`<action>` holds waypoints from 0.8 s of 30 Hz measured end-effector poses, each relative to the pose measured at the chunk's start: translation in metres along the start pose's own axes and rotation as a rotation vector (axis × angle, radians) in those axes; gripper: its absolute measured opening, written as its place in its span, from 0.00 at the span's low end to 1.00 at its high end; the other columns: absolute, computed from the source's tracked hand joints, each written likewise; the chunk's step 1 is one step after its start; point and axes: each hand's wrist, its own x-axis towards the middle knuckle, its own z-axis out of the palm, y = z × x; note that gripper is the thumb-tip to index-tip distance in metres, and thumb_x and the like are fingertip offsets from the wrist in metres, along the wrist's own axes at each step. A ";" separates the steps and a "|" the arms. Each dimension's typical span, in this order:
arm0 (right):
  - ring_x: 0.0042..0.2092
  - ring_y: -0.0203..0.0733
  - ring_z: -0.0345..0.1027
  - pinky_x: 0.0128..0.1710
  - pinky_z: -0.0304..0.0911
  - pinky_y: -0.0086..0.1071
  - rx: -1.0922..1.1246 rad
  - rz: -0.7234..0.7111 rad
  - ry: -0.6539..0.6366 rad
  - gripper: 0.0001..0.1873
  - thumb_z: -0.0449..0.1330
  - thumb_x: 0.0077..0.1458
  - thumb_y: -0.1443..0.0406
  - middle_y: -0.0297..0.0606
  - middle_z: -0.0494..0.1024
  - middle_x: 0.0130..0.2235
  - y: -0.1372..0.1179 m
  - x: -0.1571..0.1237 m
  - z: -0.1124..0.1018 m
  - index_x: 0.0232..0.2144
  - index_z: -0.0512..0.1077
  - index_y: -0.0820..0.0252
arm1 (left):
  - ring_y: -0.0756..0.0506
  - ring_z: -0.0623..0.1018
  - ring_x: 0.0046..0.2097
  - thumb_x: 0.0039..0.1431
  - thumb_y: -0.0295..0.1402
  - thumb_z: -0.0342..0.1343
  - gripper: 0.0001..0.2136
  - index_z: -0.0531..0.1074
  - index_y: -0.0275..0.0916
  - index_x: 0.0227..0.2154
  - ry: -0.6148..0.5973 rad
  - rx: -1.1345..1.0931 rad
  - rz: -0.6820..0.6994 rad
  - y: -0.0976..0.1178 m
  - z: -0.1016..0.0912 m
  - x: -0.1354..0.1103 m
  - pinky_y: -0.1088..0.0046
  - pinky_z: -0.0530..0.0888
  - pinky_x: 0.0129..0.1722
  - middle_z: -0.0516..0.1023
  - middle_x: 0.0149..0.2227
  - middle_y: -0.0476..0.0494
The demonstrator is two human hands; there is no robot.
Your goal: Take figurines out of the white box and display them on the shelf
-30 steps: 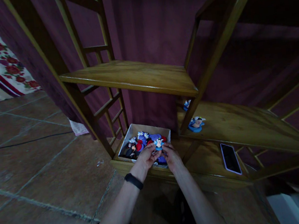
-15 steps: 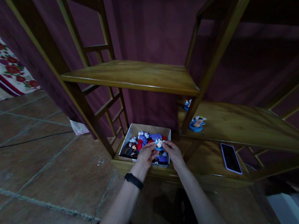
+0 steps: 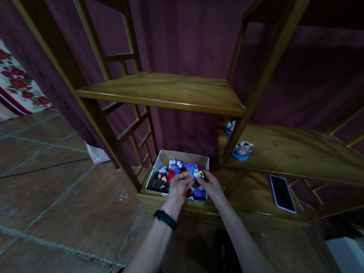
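Note:
A white cardboard box (image 3: 162,160) full of small colourful figurines sits on the lowest board of a wooden shelf unit. Both my hands are over its front edge. My left hand (image 3: 179,185), with a black wristband, and my right hand (image 3: 210,184) pinch a small blue figurine (image 3: 197,173) between their fingertips, just above the pile. Two more blue-based figurines stand on the middle right shelf: one (image 3: 242,150) near the upright post, another (image 3: 230,126) further back.
A phone (image 3: 281,193) with a light case lies face up on the low board at the right. The wooden shelf (image 3: 163,91) above the box is bare. Tiled floor spreads to the left, crossed by a black cable (image 3: 30,170). A dark red curtain hangs behind.
Both hands stayed at the box with the small figurine; the fingers shifted a little around it and the view slid slightly.

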 end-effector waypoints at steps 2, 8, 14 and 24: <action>0.35 0.40 0.69 0.36 0.63 0.31 -0.038 0.006 -0.009 0.17 0.60 0.43 0.58 0.34 0.77 0.34 -0.002 0.000 0.000 0.37 0.72 0.57 | 0.51 0.76 0.28 0.37 0.20 0.65 0.10 0.77 0.33 0.27 -0.003 0.009 0.036 -0.001 0.000 0.001 0.76 0.73 0.33 0.79 0.26 0.44; 0.31 0.39 0.67 0.32 0.60 0.29 -0.169 -0.020 0.010 0.17 0.59 0.45 0.54 0.34 0.76 0.30 0.001 0.001 -0.006 0.34 0.73 0.59 | 0.51 0.73 0.25 0.37 0.21 0.64 0.08 0.78 0.31 0.26 -0.047 0.092 0.159 -0.005 0.002 0.000 0.76 0.70 0.29 0.78 0.22 0.44; 0.27 0.38 0.65 0.29 0.59 0.29 -0.154 0.014 0.028 0.16 0.60 0.44 0.52 0.32 0.74 0.24 0.004 0.001 -0.007 0.29 0.75 0.58 | 0.52 0.70 0.22 0.39 0.17 0.60 0.07 0.77 0.30 0.24 -0.049 0.146 0.211 -0.003 0.006 -0.005 0.78 0.66 0.26 0.76 0.20 0.45; 0.27 0.38 0.64 0.29 0.60 0.29 -0.079 0.077 0.059 0.17 0.61 0.41 0.52 0.31 0.74 0.24 0.011 0.003 -0.006 0.28 0.74 0.58 | 0.52 0.71 0.23 0.38 0.20 0.63 0.07 0.77 0.32 0.25 -0.059 0.160 0.181 -0.008 0.003 0.000 0.78 0.68 0.26 0.77 0.21 0.46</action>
